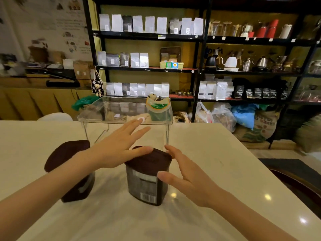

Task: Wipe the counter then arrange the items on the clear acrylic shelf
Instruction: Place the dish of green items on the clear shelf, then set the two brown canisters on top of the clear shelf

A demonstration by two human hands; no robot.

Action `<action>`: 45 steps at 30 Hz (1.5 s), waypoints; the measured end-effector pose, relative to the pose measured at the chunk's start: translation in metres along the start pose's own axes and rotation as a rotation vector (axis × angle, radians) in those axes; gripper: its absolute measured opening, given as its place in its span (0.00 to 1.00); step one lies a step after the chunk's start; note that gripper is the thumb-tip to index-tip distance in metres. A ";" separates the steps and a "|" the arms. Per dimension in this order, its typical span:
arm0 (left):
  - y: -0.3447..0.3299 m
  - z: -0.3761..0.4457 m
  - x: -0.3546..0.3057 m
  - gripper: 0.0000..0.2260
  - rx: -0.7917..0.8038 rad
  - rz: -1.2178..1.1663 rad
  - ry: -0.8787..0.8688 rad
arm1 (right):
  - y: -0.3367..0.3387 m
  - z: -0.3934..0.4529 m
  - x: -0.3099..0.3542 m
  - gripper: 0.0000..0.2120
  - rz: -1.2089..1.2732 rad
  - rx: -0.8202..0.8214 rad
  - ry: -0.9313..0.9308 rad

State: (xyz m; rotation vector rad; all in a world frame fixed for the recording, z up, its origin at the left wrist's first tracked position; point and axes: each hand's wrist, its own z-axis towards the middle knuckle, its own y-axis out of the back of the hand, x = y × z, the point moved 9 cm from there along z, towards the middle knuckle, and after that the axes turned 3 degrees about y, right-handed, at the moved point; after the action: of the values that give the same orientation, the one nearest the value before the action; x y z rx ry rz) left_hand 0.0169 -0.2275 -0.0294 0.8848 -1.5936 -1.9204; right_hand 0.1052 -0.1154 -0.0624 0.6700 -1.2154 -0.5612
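Note:
Two dark brown coffee bags stand on the white counter [199, 136]. The nearer bag [147, 178] has a barcode label and sits in the middle. My left hand [119, 146] is spread, its thumb resting on this bag's top left edge. My right hand [187, 176] is spread too, its thumb against the bag's right side and its fingertips near the top. Neither hand closes around it. The other brown bag [69, 164] stands at the left, partly hidden by my left forearm. Behind them stands the clear acrylic shelf [97, 117], with a small green pot holding a toy figure [157, 107] on its right end.
A black rack [199, 54] with white and dark coffee bags, kettles and jars fills the wall behind. Plastic bags and a burlap sack [260, 126] lie on the floor at the right. A dark chair [298, 180] stands by the counter's right edge.

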 end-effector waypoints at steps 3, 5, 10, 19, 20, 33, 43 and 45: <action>-0.015 -0.018 0.003 0.50 0.117 -0.174 0.064 | -0.010 -0.004 0.000 0.45 0.053 -0.016 0.002; -0.021 -0.027 0.002 0.51 0.136 -0.192 0.072 | -0.015 -0.004 -0.002 0.45 0.121 -0.039 0.001; -0.032 -0.032 -0.001 0.47 0.038 -0.242 0.066 | -0.018 -0.004 -0.001 0.41 0.166 -0.121 0.035; -0.037 -0.033 0.007 0.46 -0.039 -0.468 0.143 | -0.015 -0.003 -0.005 0.38 0.221 -0.201 0.015; -0.035 -0.033 0.006 0.46 -0.047 -0.467 0.144 | -0.014 -0.003 -0.006 0.38 0.226 -0.203 0.014; 0.054 -0.027 0.004 0.43 -0.200 -0.364 0.103 | 0.044 0.027 0.047 0.37 0.203 -0.284 0.164; 0.140 0.009 0.063 0.42 -0.300 -0.377 0.081 | 0.075 0.118 0.094 0.37 0.199 -0.402 0.262; 0.150 0.019 0.082 0.41 -0.325 -0.386 0.094 | 0.074 0.143 0.097 0.38 0.203 -0.402 0.253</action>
State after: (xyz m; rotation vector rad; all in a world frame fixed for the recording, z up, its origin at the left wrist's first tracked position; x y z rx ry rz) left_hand -0.0577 -0.3040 0.1055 1.1809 -1.0683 -2.2743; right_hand -0.0047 -0.1569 0.0836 0.2624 -0.8857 -0.5136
